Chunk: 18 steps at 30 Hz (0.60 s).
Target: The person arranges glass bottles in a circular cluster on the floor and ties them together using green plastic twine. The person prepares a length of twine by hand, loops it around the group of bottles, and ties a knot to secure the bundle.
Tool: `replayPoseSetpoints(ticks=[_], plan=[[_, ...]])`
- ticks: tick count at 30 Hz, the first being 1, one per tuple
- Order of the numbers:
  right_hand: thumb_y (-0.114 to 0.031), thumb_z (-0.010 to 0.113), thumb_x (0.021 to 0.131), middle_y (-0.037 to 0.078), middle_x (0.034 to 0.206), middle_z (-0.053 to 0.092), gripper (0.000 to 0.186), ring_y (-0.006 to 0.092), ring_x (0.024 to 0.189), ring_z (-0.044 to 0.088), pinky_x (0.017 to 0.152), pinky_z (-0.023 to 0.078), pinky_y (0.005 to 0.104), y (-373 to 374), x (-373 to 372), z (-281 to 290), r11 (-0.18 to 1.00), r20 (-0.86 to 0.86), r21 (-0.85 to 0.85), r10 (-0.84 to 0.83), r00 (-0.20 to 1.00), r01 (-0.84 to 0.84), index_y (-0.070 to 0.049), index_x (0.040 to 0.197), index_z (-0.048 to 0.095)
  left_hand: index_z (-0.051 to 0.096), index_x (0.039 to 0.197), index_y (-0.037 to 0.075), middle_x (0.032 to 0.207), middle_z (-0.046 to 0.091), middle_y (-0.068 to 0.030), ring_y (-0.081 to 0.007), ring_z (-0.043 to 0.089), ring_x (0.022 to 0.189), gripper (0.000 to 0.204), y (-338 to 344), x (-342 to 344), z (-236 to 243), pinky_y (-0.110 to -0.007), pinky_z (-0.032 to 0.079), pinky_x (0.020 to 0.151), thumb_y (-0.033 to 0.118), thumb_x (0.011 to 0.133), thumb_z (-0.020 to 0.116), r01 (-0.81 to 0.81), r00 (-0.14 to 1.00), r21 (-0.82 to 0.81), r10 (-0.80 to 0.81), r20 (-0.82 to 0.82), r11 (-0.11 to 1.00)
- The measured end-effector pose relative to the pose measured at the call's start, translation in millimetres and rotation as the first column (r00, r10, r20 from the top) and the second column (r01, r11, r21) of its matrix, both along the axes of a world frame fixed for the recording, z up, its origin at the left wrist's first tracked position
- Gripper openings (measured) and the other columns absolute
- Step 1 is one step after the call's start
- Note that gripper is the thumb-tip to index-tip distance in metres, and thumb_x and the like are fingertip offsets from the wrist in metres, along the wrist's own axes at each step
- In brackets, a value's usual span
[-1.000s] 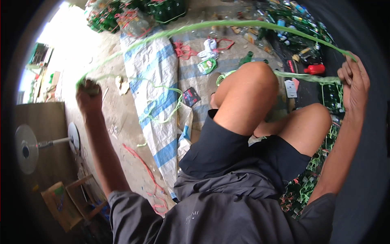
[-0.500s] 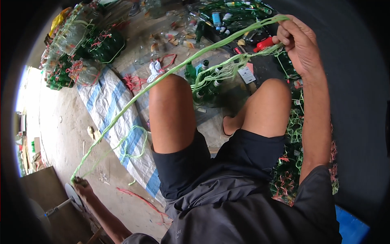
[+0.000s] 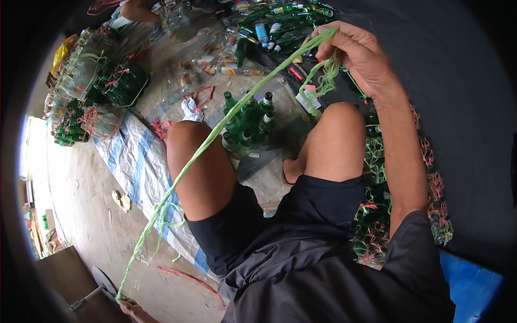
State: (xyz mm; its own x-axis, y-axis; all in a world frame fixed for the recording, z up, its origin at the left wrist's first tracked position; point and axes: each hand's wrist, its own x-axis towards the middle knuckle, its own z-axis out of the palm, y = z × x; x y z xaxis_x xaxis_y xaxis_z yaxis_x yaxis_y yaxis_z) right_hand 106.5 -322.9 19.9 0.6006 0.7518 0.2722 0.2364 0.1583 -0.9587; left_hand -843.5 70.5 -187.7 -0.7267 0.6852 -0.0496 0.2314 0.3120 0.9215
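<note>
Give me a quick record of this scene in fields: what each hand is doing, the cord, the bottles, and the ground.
left hand: left hand at the lower picture edge, gripping the low end of the green cord
right hand: right hand raised, closed on the cord's top end, with a frayed tuft hanging below it
green cord: green cord stretched taut, crossing over the left knee
bottles: cluster of green bottles upright between the knees
bundles: tied bottle bundles at upper left
ground: striped tarp on concrete
</note>
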Motion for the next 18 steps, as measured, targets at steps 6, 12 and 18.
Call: replayPoseSetpoints(ticks=[6, 12, 18], plan=[[-0.022, 0.057, 0.101, 0.003, 0.082, 0.066, 0.025, 0.011, 0.073, 0.064, 0.07, 0.055, 0.0265, -3, -4, -1, 0.982, -0.111, -0.164, 0.079, 0.991, -0.097, -0.002, 0.109, 0.07, 0.064, 0.103, 0.006, 0.099, 0.063, -0.0094, -0.0275, 0.058, 0.091, 0.021, -55, 12, -33, -0.039, 0.05, 0.079, 0.013, 0.083, 0.066, 0.217, 0.892, -0.542, -0.39, -0.228, 0.812], [-0.021, 0.056, 0.099, 0.003, 0.076, 0.066, 0.025, 0.0095, 0.062, 0.063, 0.058, 0.055, 0.0263, 11, -34, 5, 0.955, -0.1, -0.265, 0.112, 0.989, -0.135, -0.001, 0.089, 0.067, 0.063, 0.112, 0.007, 0.11, 0.062, -0.0115, -0.0296, 0.058, 0.102, 0.036, -62, 50, -49, -0.04, 0.049, 0.087, 0.014, 0.079, 0.073, 0.454, 0.31, -0.852, -0.943, -0.123, 0.26], [-0.022, 0.056, 0.099, 0.003, 0.073, 0.066, 0.026, 0.0123, 0.061, 0.064, 0.057, 0.055, 0.027, 31, -57, 7, 0.929, -0.202, -0.29, 0.177, 0.963, -0.231, -0.001, 0.088, 0.068, 0.057, 0.129, 0.009, 0.128, 0.057, -0.0147, -0.033, 0.054, 0.12, 0.051, -6, 183, 13, -0.044, 0.045, 0.099, 0.017, 0.082, 0.075, 0.596, -0.261, -0.776, -0.864, -0.431, 0.207]])
